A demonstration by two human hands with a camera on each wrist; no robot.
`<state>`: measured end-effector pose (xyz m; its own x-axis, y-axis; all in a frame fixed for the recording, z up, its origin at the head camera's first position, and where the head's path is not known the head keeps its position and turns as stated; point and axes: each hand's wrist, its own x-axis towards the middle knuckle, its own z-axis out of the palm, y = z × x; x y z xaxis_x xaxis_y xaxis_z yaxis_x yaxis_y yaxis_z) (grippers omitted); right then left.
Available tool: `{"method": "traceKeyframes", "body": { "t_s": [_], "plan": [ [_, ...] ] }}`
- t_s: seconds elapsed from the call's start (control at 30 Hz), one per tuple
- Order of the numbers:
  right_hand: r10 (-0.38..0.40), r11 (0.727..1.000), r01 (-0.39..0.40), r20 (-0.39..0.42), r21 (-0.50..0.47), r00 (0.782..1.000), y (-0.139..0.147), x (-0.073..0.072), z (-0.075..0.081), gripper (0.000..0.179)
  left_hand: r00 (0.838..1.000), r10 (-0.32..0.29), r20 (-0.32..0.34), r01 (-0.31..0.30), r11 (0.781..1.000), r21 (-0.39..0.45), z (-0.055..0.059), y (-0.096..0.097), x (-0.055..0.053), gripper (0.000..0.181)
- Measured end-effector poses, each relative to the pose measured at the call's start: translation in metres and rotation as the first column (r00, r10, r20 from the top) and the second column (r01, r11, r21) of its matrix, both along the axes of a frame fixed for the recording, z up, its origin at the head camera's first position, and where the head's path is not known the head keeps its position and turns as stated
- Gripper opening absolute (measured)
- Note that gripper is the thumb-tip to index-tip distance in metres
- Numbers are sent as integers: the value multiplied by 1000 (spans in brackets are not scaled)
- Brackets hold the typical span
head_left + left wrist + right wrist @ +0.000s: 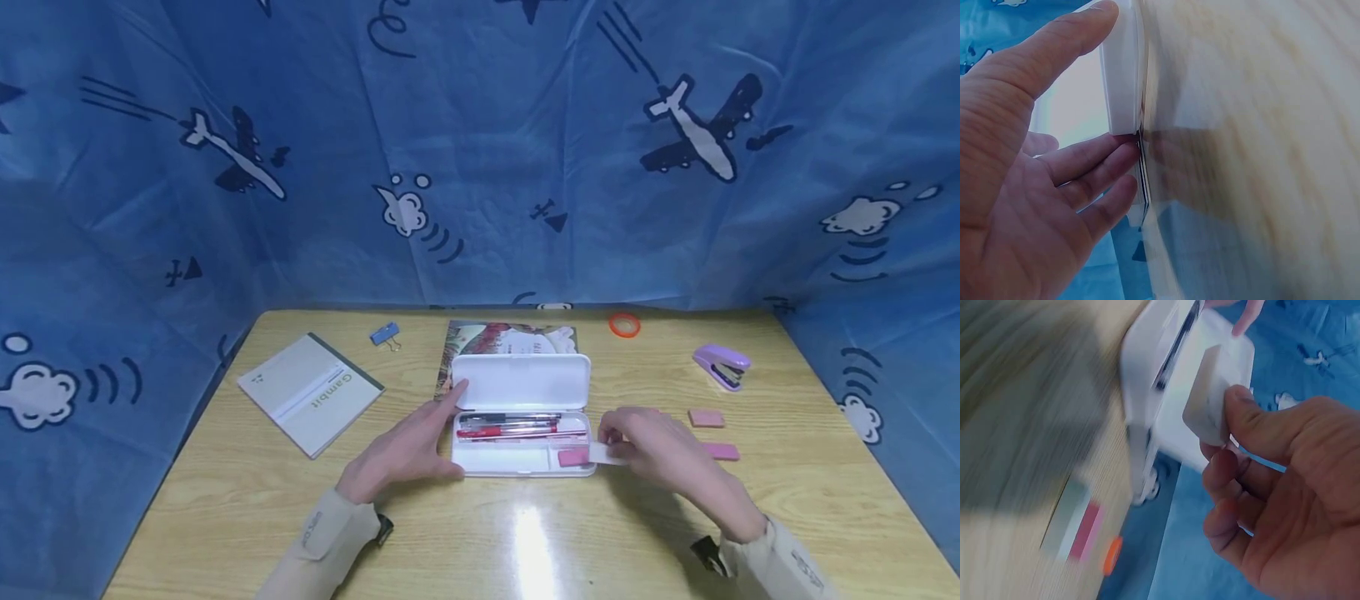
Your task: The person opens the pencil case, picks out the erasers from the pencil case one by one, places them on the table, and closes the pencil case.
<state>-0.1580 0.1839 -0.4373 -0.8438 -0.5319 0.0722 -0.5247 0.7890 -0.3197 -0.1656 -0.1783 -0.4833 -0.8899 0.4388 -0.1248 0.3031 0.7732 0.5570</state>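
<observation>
A white pencil case (pixel 498 458) lies with its lid (pixel 521 383) raised. Pens (pixel 506 431) fill its back part, and a pink eraser (pixel 573 457) sits in the small compartment at front right. My left hand (pixel 408 442) rests against the case's left end, thumb at the front corner and a finger by the lid; the left wrist view shows the thumb (pixel 1079 31) on the case wall, fingers fairly straight. With thumb and fingers, my right hand (pixel 656 446) pinches a white eraser (pixel 1207 400) at the case's right end, beside the compartment.
Right of the case lie pink blocks (pixel 707 418) and a purple stapler (pixel 722 367). An orange ring (pixel 624 325) is at the back. A patterned book (pixel 510 337) lies behind the lid. To the left are a notebook (pixel 311 396) and a blue binder clip (pixel 386 334).
</observation>
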Motion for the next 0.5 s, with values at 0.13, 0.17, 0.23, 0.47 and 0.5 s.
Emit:
{"method": "traceKeyframes", "body": {
  "t_s": [0.13, 0.17, 0.23, 0.47, 0.5],
  "plan": [
    [-16, 1000, 16, 35, -22, 999, 23, 1, -3, 25, 1000, 5, 6, -5, 1000, 0, 0, 0, 0, 128],
    [-15, 1000, 16, 45, -23, 999, 28, 2, -4, 25, 1000, 7, 7, -7, 1000, -1, 0, 0, 0, 128],
    [-24, 1000, 25, 79, -13, 997, 37, 3, -6, 24, 1000, 8, 10, -8, 1000, -1, 0, 0, 1, 128],
    [-68, 997, 60, 161, 54, 985, 58, 10, -18, 22, 1000, 6, 11, -6, 1000, 7, -2, 0, 0, 129],
    [-67, 997, 59, 158, 59, 985, 59, 11, -20, 22, 1000, 6, 12, -6, 1000, 7, -2, 0, -1, 129]
  ]
}}
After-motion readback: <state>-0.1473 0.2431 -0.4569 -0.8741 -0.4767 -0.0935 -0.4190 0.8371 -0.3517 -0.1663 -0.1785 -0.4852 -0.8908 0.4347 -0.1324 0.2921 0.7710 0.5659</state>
